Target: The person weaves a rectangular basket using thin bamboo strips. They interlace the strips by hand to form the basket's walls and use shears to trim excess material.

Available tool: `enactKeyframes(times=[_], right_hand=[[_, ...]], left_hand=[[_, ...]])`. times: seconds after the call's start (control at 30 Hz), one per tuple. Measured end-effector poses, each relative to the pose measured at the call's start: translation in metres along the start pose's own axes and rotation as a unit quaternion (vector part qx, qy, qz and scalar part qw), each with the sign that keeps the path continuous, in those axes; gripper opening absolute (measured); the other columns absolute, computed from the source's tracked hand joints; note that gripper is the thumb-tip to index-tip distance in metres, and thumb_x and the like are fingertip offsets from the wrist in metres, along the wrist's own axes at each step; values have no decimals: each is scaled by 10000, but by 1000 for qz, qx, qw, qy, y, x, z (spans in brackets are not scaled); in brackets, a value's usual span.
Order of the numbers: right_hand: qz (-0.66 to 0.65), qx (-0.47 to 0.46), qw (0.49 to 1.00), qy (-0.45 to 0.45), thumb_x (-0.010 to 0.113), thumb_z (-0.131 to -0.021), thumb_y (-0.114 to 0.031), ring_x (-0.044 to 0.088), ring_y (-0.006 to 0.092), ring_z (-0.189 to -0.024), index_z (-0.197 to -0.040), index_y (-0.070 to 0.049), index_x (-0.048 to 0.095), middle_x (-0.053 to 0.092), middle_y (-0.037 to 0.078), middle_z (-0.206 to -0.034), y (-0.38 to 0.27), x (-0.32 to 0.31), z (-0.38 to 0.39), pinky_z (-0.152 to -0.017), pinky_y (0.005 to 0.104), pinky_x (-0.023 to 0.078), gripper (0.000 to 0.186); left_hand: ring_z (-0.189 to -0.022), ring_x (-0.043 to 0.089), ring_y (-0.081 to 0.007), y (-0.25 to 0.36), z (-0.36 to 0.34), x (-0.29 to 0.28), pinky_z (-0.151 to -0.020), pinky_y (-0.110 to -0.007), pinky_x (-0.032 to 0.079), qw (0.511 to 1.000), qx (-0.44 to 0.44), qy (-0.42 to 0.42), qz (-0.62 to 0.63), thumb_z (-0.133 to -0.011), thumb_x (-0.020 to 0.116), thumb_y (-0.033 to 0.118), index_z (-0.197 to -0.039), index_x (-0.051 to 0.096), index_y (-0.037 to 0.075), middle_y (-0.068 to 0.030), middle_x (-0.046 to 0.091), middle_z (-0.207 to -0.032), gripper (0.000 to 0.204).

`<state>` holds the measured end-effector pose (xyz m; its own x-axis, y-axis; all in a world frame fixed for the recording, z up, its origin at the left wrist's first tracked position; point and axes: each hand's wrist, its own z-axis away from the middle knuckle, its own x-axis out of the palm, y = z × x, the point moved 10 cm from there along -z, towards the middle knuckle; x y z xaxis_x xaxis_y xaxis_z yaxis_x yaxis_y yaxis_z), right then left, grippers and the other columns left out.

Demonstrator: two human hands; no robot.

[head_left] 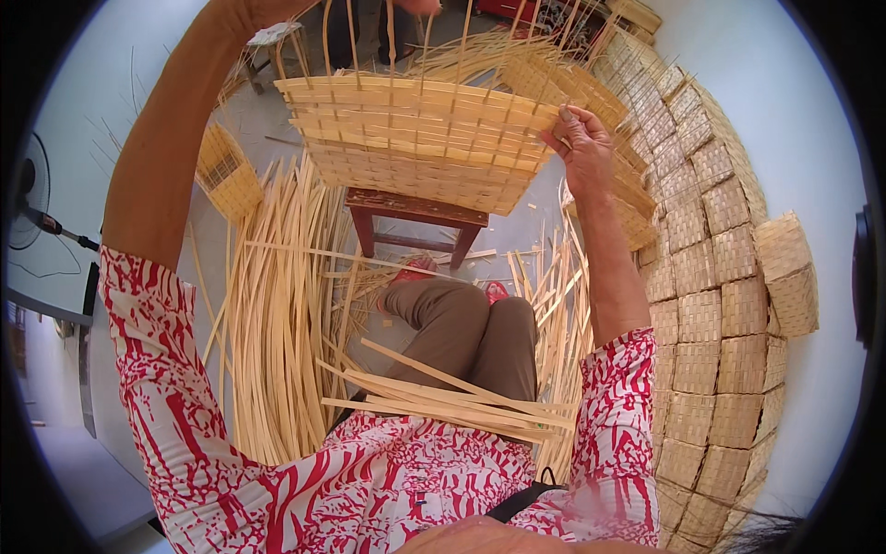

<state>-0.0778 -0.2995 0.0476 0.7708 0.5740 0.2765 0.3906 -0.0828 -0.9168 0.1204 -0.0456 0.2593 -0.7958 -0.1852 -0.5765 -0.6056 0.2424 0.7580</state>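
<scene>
Half-woven pale bamboo-strip basket (415,138) up on a small dark red wooden stool (415,217), far side, middle. Right hand (583,143) pinching its right edge, fingers closed on the weave. Left hand raised past the top of frame, so can't tell its grip. Loose bamboo strips (443,395) across the lap, finished baskets (711,305) stacked right.

A single wide fisheye view from a camera worn on a person's head looks steeply down and forward. A small wooden stool (415,214) sits just above the picture's centre, close in front. The person's lap and patterned sleeves fill the frame below the stool. Straight edges bend toward the dark, rounded rim. No second view overlaps it.
</scene>
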Motion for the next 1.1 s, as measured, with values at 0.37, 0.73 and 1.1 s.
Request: enactKeyframes(times=[0.37,0.73,1.1], right_hand=[[17,-15,999,39,725,-919,-155,647,103,-765,-1015,-29,674,659,20,-865,-1,4,9,-636,298,614,166],[-1,-56,998,39,713,-921,-111,647,100,-754,-1002,-17,675,671,36,-867,1,9,13,-612,281,619,130],[32,-75,997,9,686,-946,-165,672,131,-803,-1060,-30,694,697,69,-921,2,12,2,-672,305,618,177]], left_hand=[[-1004,650,-192,-53,-64,34,-848,-316,530,995,-84,-36,-37,-841,770,189,-1327,546,-50,-140,705,-1103,586],[-733,675,-150,-37,-118,92,-631,-294,537,883,44,-202,-422,-852,766,246,-1049,678,-45,-83,736,-833,362],[-684,654,-133,10,-76,115,-622,-293,544,991,-13,-86,-103,-848,781,269,-1113,661,-29,-35,718,-827,416]])
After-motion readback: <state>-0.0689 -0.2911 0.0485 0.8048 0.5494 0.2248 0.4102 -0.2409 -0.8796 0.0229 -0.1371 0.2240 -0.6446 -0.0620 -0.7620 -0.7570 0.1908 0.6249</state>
